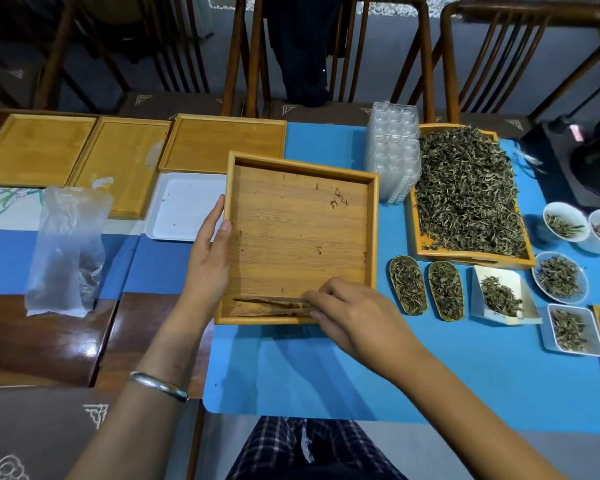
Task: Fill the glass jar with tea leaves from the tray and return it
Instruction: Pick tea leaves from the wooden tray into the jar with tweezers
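A: Head view. Left hand (208, 261) grips the left rim of the near-empty wooden tray (373, 230), likely steadying it. Right hand (355, 317) pinches wooden tweezers (271, 305) lying at the tray's near edge.

B: Glass jar?

A: Cannot pick one out. Heaped tea-leaf tray (465, 195) sits on the table, right, apart from both hands.

Right hand (352, 315) hides the tweezers' (271, 305) end.
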A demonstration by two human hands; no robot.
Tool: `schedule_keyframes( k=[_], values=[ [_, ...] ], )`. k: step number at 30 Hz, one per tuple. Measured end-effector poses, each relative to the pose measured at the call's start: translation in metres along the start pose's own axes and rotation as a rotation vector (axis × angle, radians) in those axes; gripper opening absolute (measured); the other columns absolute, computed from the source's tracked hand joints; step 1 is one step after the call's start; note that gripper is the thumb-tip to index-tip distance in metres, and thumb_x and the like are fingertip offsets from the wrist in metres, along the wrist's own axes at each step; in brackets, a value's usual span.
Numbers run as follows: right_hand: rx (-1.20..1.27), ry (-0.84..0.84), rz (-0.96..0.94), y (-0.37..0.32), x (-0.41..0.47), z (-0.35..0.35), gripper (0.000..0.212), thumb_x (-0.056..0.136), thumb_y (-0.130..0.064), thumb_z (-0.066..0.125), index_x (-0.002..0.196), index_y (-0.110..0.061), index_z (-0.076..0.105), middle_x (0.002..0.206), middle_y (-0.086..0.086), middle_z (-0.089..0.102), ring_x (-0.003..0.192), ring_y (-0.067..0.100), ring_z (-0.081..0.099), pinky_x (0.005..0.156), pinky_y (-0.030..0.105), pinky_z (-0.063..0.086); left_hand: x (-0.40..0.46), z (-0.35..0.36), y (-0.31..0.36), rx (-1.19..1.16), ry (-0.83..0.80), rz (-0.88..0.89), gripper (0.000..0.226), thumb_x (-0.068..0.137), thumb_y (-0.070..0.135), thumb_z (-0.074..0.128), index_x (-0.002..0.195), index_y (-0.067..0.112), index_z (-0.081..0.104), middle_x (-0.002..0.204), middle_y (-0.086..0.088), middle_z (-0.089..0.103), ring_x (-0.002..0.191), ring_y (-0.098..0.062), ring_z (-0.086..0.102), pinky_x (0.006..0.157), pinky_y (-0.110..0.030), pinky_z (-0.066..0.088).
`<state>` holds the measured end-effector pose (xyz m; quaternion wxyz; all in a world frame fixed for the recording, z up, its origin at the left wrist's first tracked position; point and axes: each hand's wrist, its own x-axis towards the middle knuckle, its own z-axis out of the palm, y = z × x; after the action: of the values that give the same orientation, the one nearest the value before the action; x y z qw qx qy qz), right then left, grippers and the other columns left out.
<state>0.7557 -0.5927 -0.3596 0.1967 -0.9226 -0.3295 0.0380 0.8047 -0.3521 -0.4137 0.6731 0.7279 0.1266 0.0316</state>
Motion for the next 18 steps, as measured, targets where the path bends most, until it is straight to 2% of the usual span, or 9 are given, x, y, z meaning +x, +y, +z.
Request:
schedule_keyframes(
  k=[4,7,11,15,18],
  values=[
    [0.011,-0.019,-0.013,0.004,0.0,-0.001,0.024,0.094,-0.021,0.057,0.115,-0.015,0.063,0.095,0.006,0.062,0.078,0.026,0.061,0.063,0.035,0.051,-0.001,0.0,-0.002,0.003,0.01,-0.009,0.045,0.105,0.039,0.043,0.15,0.037,0.041,0.151,0.009,0.047,0.116,0.018,0.054,0.08,-0.001,0.046],
    [-0.013,-0.02,-0.021,0.015,-0.005,-0.007,0.023,0.092,-0.02,0.06,0.115,-0.016,0.065,0.094,0.004,0.063,0.076,0.026,0.062,0.059,0.035,0.053,-0.001,0.001,-0.003,0.008,0.006,-0.01,0.045,0.106,0.039,0.042,0.151,0.036,0.04,0.152,0.01,0.046,0.122,0.013,0.05,0.082,-0.001,0.045],
    [-0.071,-0.035,-0.007,0.037,-0.016,-0.019,0.025,0.09,-0.02,0.062,0.115,-0.017,0.066,0.092,0.003,0.064,0.074,0.024,0.063,0.06,0.037,0.054,-0.002,0.001,-0.003,0.003,0.007,-0.014,0.045,0.106,0.038,0.042,0.151,0.035,0.04,0.152,0.01,0.046,0.118,0.019,0.051,0.081,0.0,0.045],
    [-0.112,-0.065,0.038,0.056,-0.031,-0.027,0.027,0.09,-0.023,0.062,0.117,-0.018,0.066,0.093,0.003,0.064,0.075,0.026,0.063,0.062,0.039,0.053,-0.001,0.001,-0.002,0.013,0.007,-0.014,0.045,0.107,0.037,0.041,0.151,0.035,0.04,0.152,0.01,0.046,0.115,0.021,0.051,0.079,0.001,0.044],
    [-0.119,-0.062,0.079,0.065,-0.044,-0.03,0.027,0.088,-0.02,0.064,0.114,-0.016,0.067,0.09,0.004,0.063,0.07,0.028,0.062,0.058,0.039,0.053,-0.002,0.002,-0.001,0.014,0.011,-0.01,0.044,0.107,0.035,0.041,0.152,0.033,0.04,0.152,0.009,0.046,0.113,0.024,0.051,0.079,0.001,0.044]
  ],
)
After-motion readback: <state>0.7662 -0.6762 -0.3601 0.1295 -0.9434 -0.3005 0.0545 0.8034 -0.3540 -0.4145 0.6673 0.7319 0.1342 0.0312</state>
